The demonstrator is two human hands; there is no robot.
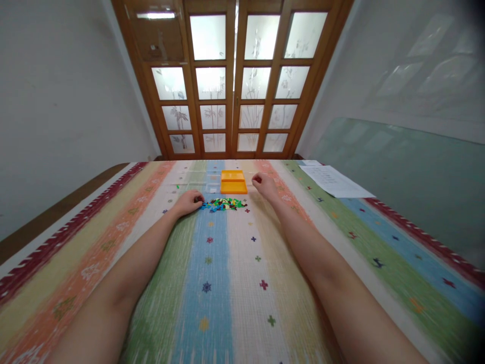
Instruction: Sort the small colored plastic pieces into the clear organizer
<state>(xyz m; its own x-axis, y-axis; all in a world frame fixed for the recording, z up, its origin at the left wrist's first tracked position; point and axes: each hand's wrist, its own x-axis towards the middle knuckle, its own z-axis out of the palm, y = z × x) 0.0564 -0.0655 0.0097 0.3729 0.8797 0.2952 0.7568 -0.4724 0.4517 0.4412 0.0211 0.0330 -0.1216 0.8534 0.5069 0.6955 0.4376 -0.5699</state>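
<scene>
A loose pile of small coloured pieces (226, 204), green, blue, yellow, white and dark, lies on the striped tablecloth (212, 313). At the pile's left end is my left hand (189, 202), its fingers curled together against the nearest blue pieces; what they pinch is too small to name. Just behind the pile stands a yellow-orange plastic box (234, 188) with two visible sections. My right hand (265, 185) is to the right of this box, apart from it, thumb and fingertips pressed together. Anything between those fingertips is hidden from me.
Left of the box sits a clear plastic tray (212, 188). A single green piece (178, 186) lies farther left. Printed paper sheets (335, 181) rest near the table's right edge. Beyond the table are wooden doors with glass panes (231, 111).
</scene>
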